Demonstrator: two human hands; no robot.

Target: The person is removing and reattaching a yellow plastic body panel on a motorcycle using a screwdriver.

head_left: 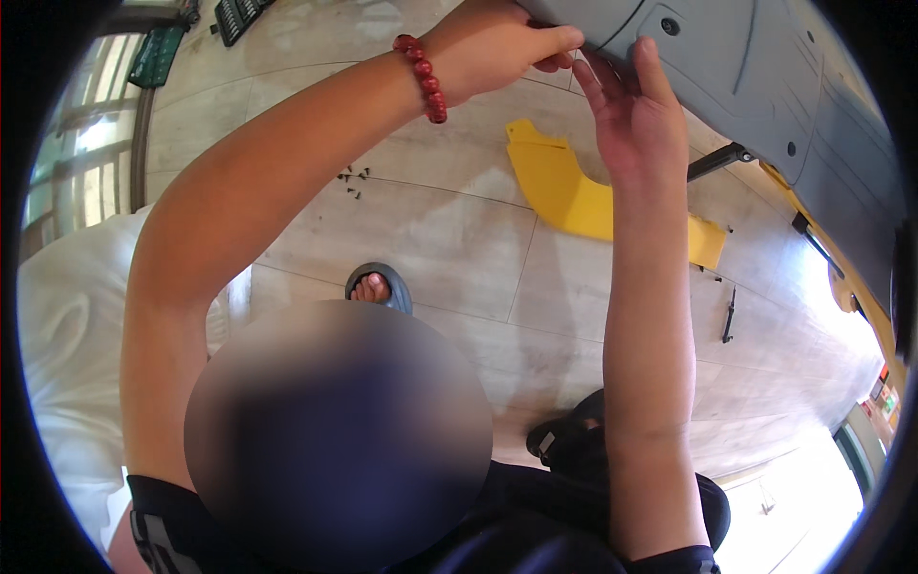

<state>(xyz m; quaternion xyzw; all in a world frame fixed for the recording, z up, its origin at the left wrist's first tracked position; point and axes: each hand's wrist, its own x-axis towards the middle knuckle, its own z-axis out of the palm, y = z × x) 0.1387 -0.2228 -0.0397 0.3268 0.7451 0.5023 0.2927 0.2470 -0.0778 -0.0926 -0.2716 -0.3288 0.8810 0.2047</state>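
Observation:
A large grey plastic panel (pixel 722 72) with recessed screws slants across the upper right. My left hand (pixel 492 48), a red bead bracelet (pixel 422 78) on its wrist, meets the panel's left edge. Its thumb points right and its fingers curl under, closed; whatever lies between them is hidden. Close beside it, my right hand (pixel 643 120) is raised palm toward me. The right thumb presses on the panel's face while the fingers reach around its lower edge, tips partly hidden. Beneath the hands a curved yellow plastic part (pixel 564 187) lies on the floor, partly covered by my right forearm.
Several small dark screws (pixel 356 175) are scattered on the wood-look floor (pixel 459 249). A thin black tool (pixel 731 316) lies at right, below the panel's yellow-edged frame. An open dark tool case (pixel 234 19) sits far left. White cloth (pixel 81 287) hangs at the left.

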